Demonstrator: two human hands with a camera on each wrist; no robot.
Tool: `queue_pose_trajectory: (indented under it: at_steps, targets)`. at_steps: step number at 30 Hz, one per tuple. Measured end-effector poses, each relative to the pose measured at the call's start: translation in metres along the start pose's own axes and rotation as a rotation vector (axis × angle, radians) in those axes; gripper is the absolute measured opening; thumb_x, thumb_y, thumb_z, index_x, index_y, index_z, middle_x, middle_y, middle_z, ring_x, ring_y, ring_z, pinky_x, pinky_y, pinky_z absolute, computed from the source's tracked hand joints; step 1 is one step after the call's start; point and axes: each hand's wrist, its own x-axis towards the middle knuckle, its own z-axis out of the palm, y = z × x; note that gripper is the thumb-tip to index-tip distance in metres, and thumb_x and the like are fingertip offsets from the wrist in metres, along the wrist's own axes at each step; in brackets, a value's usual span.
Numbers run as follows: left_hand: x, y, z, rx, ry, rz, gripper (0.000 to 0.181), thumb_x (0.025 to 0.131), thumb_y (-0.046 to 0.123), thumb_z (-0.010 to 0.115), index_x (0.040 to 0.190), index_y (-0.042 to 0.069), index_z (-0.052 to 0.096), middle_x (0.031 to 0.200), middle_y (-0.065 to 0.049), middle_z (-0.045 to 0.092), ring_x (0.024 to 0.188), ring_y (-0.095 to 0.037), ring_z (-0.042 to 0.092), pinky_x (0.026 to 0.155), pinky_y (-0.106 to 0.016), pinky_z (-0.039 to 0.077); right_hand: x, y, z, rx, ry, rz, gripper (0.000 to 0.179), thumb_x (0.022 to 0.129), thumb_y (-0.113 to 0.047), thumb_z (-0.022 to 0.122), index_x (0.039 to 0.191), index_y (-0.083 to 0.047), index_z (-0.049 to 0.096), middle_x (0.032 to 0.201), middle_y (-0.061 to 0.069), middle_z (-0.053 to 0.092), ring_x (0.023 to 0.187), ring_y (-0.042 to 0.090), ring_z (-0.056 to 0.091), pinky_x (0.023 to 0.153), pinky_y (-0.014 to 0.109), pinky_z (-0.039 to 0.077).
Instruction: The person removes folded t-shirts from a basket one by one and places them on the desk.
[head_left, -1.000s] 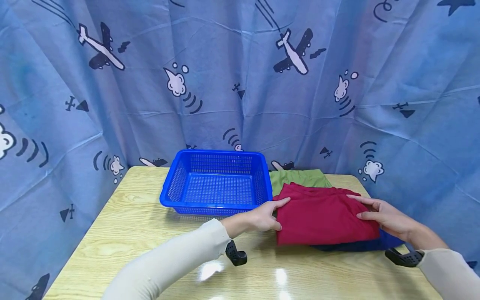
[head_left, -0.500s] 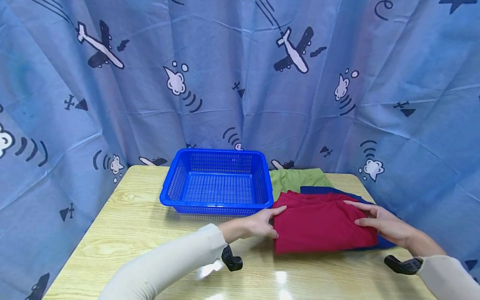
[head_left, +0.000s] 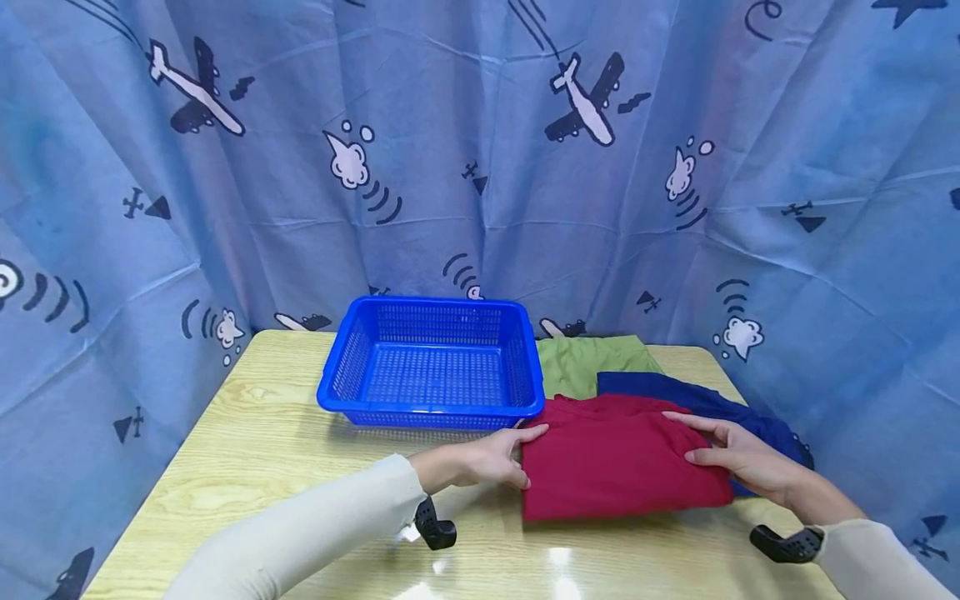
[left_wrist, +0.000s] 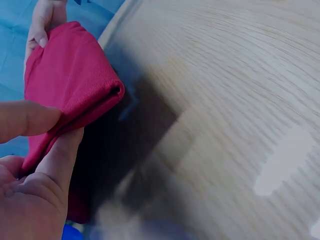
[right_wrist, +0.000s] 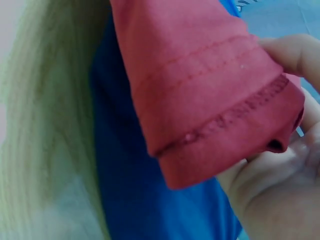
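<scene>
A folded red garment (head_left: 615,462), perhaps a shirt, is held between both hands above the front right of the table. My left hand (head_left: 495,458) pinches its left edge; in the left wrist view the thumb lies on top of the fold and the fingers beneath. At the other end, my right hand (head_left: 742,454) grips the right edge, and a stitched hem shows in the right wrist view. A dark blue garment (head_left: 697,398) lies on the table under and behind the red one. Its lower part is hidden by the red cloth and the right hand.
To the left of the cloth stands a blue plastic basket (head_left: 431,410) with nothing in it. A green folded garment (head_left: 592,362) lies at the back, beside the basket. The wooden table (head_left: 247,442) meets a blue curtain (head_left: 420,167) with airplane prints behind it.
Both hands have carried the red garment left and toward the front edge. More of the dark blue garment behind it has come into sight.
</scene>
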Motion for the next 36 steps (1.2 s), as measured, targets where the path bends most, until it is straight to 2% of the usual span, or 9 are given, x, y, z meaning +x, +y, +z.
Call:
queue_pose_trajectory:
  at_steps: [3, 9, 14, 19, 23, 27, 29, 33, 36]
  targets:
    - [-0.004, -0.009, -0.001, -0.030, -0.005, -0.007, 0.095, 0.081, -0.021, 0.058, 0.162, 0.012, 0.022, 0.132, -0.016, 0.061, 0.099, -0.016, 0.065, 0.079, -0.025, 0.057, 0.003, 0.007, 0.006, 0.005, -0.020, 0.001, 0.062, 0.104, -0.001, 0.046, 0.159, -0.028, 0.034, 0.138, -0.015, 0.063, 0.120, 0.011, 0.067, 0.093, 0.034, 0.059]
    - [-0.010, -0.024, -0.001, 0.010, 0.022, -0.055, 0.096, 0.081, -0.020, 0.061, 0.162, 0.017, 0.025, 0.107, -0.012, 0.067, 0.069, -0.018, 0.065, 0.063, -0.035, 0.059, 0.009, 0.024, 0.013, 0.020, -0.047, 0.008, 0.064, 0.104, -0.001, 0.045, 0.162, -0.020, 0.026, 0.140, -0.017, 0.060, 0.125, 0.006, 0.062, 0.098, 0.031, 0.056]
    - [-0.010, -0.033, 0.001, 0.056, 0.043, -0.062, 0.097, 0.079, -0.022, 0.060, 0.162, 0.016, 0.027, 0.084, -0.008, 0.064, 0.054, -0.011, 0.051, 0.056, -0.023, 0.051, 0.012, 0.038, 0.015, -0.019, -0.029, 0.048, 0.067, 0.104, -0.004, 0.048, 0.163, -0.013, 0.018, 0.138, -0.019, 0.057, 0.123, 0.004, 0.062, 0.098, 0.030, 0.056]
    - [-0.010, -0.039, 0.002, 0.085, 0.057, -0.058, 0.096, 0.079, -0.022, 0.060, 0.161, 0.014, 0.028, 0.077, -0.007, 0.063, 0.049, -0.007, 0.044, 0.053, -0.018, 0.045, 0.013, 0.046, 0.015, -0.093, 0.020, 0.101, 0.071, 0.103, -0.010, 0.052, 0.162, -0.007, 0.013, 0.135, -0.019, 0.052, 0.120, 0.001, 0.061, 0.097, 0.030, 0.056]
    - [-0.009, -0.042, 0.002, 0.123, 0.060, -0.050, 0.094, 0.081, -0.019, 0.061, 0.162, 0.015, 0.026, 0.073, -0.006, 0.061, 0.048, -0.009, 0.048, 0.052, -0.020, 0.050, 0.016, 0.050, 0.017, -0.177, 0.061, 0.100, 0.072, 0.102, -0.012, 0.056, 0.160, -0.001, 0.015, 0.145, 0.010, 0.052, 0.114, 0.003, 0.064, 0.091, 0.032, 0.059]
    - [-0.007, -0.043, 0.002, 0.209, 0.047, -0.045, 0.091, 0.084, -0.016, 0.063, 0.161, 0.016, 0.027, 0.059, -0.006, 0.056, 0.046, -0.010, 0.050, 0.051, -0.023, 0.054, 0.018, 0.052, 0.018, -0.282, 0.096, 0.083, 0.072, 0.099, -0.014, 0.061, 0.158, 0.002, 0.023, 0.152, 0.039, 0.032, 0.112, -0.009, 0.057, 0.090, 0.024, 0.056]
    - [-0.007, -0.042, 0.001, 0.274, 0.044, -0.038, 0.089, 0.085, -0.013, 0.065, 0.161, 0.015, 0.029, 0.068, -0.008, 0.059, 0.047, -0.009, 0.052, 0.052, -0.022, 0.054, 0.018, 0.053, 0.017, -0.315, 0.108, 0.079, 0.072, 0.098, -0.014, 0.063, 0.157, 0.002, 0.026, 0.154, 0.041, 0.027, 0.112, -0.016, 0.052, 0.090, 0.020, 0.053]
    - [-0.008, -0.040, -0.001, 0.470, 0.063, -0.012, 0.088, 0.083, -0.008, 0.070, 0.159, 0.017, 0.034, 0.113, -0.015, 0.063, 0.047, -0.006, 0.050, 0.049, -0.019, 0.049, 0.019, 0.054, 0.017, -0.362, 0.126, 0.068, 0.070, 0.097, -0.016, 0.065, 0.156, 0.001, 0.031, 0.155, 0.039, 0.028, 0.112, -0.021, 0.045, 0.090, 0.017, 0.048]
    - [-0.009, -0.040, -0.001, 0.572, 0.068, 0.007, 0.088, 0.082, -0.005, 0.072, 0.159, 0.018, 0.035, 0.122, -0.016, 0.064, 0.044, -0.004, 0.045, 0.046, -0.018, 0.044, 0.018, 0.056, 0.018, -0.381, 0.138, 0.071, 0.069, 0.097, -0.018, 0.066, 0.155, 0.001, 0.034, 0.156, 0.038, 0.029, 0.112, -0.024, 0.041, 0.090, 0.017, 0.047]
